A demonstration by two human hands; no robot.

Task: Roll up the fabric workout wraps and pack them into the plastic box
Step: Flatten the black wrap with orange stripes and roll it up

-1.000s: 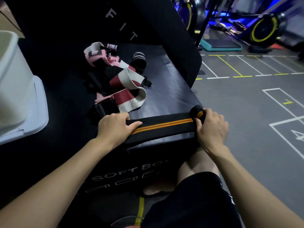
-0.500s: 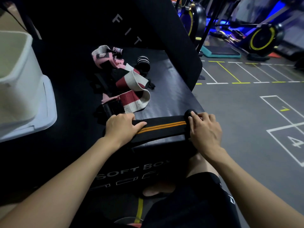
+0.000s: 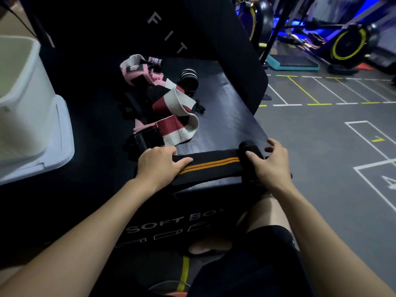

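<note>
A black wrap with two orange stripes [image 3: 214,164] lies stretched along the near edge of the black soft box [image 3: 225,108]. My left hand [image 3: 159,166] presses its left end flat, fingers curled over the strip. My right hand [image 3: 269,162] grips the rolled-up end [image 3: 249,147] at the right, thumb on the roll and fingers round its far side. A heap of loose wraps, red-and-white [image 3: 175,118] and pink [image 3: 137,69], lies behind. One small rolled striped wrap [image 3: 189,75] stands at the back. The white plastic box [image 3: 20,93] sits at the left on its lid [image 3: 62,146].
A black upright pad marked FIT [image 3: 214,39] rises behind the soft box. To the right is grey gym floor with painted lines [image 3: 321,136], a teal step platform [image 3: 293,64] and exercise bikes [image 3: 347,46]. My knee in black shorts [image 3: 267,215] is below the box edge.
My right hand has rolled the wrap leftward, so the roll is thicker and the flat striped stretch between my hands is shorter. My left hand has stayed pressing the other end.
</note>
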